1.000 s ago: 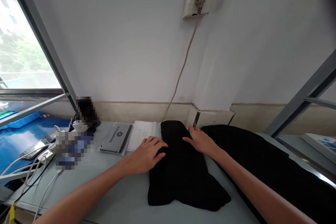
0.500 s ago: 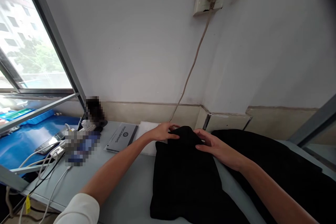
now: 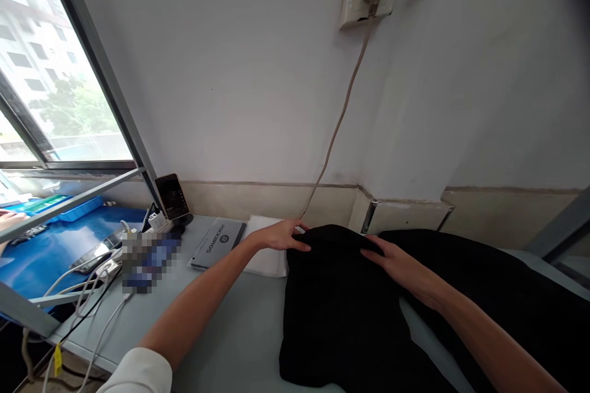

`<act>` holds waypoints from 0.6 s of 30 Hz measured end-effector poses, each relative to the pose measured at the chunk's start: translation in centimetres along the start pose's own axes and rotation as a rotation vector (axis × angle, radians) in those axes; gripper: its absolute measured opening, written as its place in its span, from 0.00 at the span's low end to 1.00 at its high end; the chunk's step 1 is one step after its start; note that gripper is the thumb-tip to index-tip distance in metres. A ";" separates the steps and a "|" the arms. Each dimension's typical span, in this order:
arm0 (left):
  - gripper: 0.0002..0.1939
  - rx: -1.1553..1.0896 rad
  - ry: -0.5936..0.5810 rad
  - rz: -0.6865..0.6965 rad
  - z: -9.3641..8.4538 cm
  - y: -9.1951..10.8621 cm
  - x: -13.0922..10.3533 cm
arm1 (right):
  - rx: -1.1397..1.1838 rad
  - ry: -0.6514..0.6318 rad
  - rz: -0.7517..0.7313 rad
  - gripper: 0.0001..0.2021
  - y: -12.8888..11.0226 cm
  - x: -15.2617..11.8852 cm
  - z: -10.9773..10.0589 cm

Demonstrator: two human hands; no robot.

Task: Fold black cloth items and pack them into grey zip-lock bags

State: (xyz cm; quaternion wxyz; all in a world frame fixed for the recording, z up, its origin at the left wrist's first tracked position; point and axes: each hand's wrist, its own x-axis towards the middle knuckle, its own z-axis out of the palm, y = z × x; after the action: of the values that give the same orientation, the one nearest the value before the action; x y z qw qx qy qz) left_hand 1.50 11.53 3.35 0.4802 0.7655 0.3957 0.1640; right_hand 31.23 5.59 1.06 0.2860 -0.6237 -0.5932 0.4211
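A black garment point(image 3: 341, 313) lies spread over the grey tabletop, its lower end running out of the bottom of the view. My left hand point(image 3: 281, 236) pinches its far left corner between thumb and fingers. On the far right corner, my right hand point(image 3: 389, 261) grips the cloth with the thumb on top and the fingers partly hidden behind the edge. Between the two hands the far edge is slightly raised. More black cloth point(image 3: 483, 276) lies to the right, under and beyond my right forearm; whether it is the same piece I cannot tell.
Left of my left hand lie a white packet point(image 3: 265, 261) and a grey ROCKBROS package point(image 3: 219, 244). A phone on a stand point(image 3: 173, 196) leans near the wall, beside a power strip point(image 3: 108, 268) with cables. Another person's hand point(image 3: 10, 220) shows over the blue table point(image 3: 27, 258).
My hands have moved apart, drawing the garment's far edge wider and flatter between them. Another person's hand has come into view at the far left.
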 end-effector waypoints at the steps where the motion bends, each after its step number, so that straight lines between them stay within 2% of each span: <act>1: 0.29 -0.046 0.035 0.043 0.1 0.0 0.0 | -0.020 0.032 0.001 0.28 0.0 0.0 -0.1; 4: 0.21 -0.209 0.196 0.190 0.8 0.4 0.0 | -0.025 0.067 0.033 0.29 -0.3 0.0 -0.2; 6: 0.18 -0.216 0.314 0.208 1.2 0.6 0.1 | -0.048 0.053 0.033 0.28 -0.2 0.2 -0.3; 9: 0.16 0.033 0.525 0.121 1.4 0.6 0.2 | -0.208 0.057 -0.020 0.25 0.8 1.1 -0.4; 10: 0.16 0.123 0.563 0.082 1.3 0.5 0.2 | -0.277 0.074 -0.041 0.25 1.3 1.6 -0.4; 14: 0.26 0.303 0.490 -0.015 0.9 0.1 0.2 | -0.423 0.129 -0.094 0.23 2.8 2.9 -0.4; 16: 0.31 0.337 0.499 -0.005 0.8 -0.2 -0.3 | -0.439 0.137 -0.092 0.25 3.1 3.0 -0.4; 18: 0.30 0.391 0.521 0.025 0.8 -0.5 -1.4 | -0.441 0.147 -0.097 0.24 3.2 2.8 -0.5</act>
State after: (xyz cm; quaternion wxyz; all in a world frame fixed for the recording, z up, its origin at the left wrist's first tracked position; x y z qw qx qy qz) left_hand 0.87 10.07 2.70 0.2045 0.7803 0.5200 0.2809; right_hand 33.06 7.97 -1.99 0.2052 -0.6709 -0.6777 0.2204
